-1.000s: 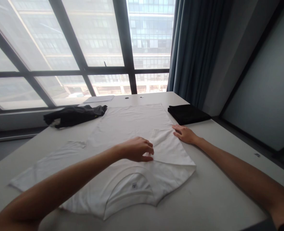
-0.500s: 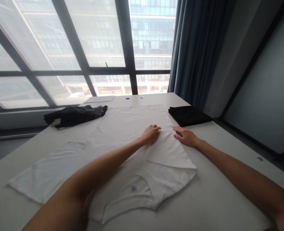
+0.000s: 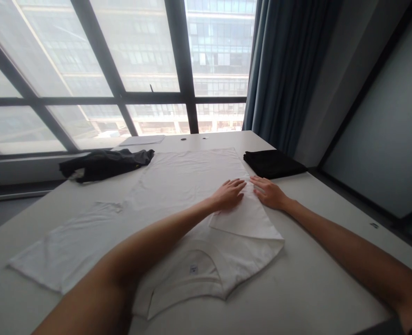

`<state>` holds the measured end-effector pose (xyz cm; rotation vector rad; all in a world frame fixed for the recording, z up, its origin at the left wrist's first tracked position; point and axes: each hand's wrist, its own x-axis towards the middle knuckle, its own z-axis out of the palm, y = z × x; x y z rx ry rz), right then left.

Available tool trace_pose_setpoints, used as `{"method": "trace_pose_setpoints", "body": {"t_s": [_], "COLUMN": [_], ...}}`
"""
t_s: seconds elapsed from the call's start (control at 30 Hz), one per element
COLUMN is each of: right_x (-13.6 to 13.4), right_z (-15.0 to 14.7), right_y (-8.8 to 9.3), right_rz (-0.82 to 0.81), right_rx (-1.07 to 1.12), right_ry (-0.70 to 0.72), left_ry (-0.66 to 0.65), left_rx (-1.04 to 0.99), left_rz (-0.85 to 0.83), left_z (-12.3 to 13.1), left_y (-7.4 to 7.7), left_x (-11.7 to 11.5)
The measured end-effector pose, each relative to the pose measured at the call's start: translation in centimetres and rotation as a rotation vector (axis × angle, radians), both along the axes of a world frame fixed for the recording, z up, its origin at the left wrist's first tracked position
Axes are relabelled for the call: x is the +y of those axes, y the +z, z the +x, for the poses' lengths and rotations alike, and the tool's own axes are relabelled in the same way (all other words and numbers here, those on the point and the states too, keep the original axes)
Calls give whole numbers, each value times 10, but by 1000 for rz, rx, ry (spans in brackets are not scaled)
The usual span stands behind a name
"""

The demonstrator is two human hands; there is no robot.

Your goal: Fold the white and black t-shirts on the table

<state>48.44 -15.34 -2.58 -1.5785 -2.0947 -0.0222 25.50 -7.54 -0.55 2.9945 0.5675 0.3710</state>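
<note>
A white T-shirt [image 3: 178,177] lies spread on a white table, its neckline with a small label towards me. The sleeve on the right is folded inward over the body, while the left sleeve [image 3: 66,246] lies stretched out. My left hand [image 3: 229,193] rests on the folded part, fingers extended and slightly spread. At the shirt's right edge, my right hand [image 3: 267,191] lies with fingers stretched, its fingertips touching the cloth beside the left hand's. Part of the shirt is hidden under my left forearm.
A folded black cloth [image 3: 273,164] sits at the table's right edge. Opposite it, a crumpled dark garment [image 3: 106,165] overhangs the left edge. White paper [image 3: 142,140] lies at the far end of the table [image 3: 317,251], near the windows. A blue curtain [image 3: 279,70] hangs behind.
My left hand has slid right across the fold towards my right hand, and its fingers have straightened. My right hand has stayed at the shirt's edge. The view has tilted slightly.
</note>
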Motion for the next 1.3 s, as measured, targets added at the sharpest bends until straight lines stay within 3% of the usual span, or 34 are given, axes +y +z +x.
{"method": "trace_pose_setpoints", "body": {"t_s": [0.13, 0.27, 0.43, 0.6, 0.67, 0.8, 0.9, 1.3], "right_x": [-4, -6, -6, -5, -5, -7, -9, -9], "right_z": [-10, -14, -12, -10, -9, -11, -12, -14], "right_y": [-2, -7, -4, -1, -2, -2, 0, 2], "right_rz": [-108, -269, -317, -322, -307, -299, -290, -286], "right_rx": [-10, -105, -120, -52, -56, -70, -71, -110], "right_ry": [95, 75, 67, 65, 61, 71, 79, 73], "left_ry": [-51, -52, -64, -97, -181, -475, -555, -645], "left_rx": [125, 126, 144, 83, 48, 82, 117, 104], "left_rz": [-34, -38, -14, 106, 83, -44, -117, -209], "left_z": [2, 0, -2, -4, -4, -9, -17, -21], "left_y": [-14, -16, -9, 8, 14, 15, 12, 12], "left_x": [-11, -9, -12, -51, -74, -115, -133, -142]}}
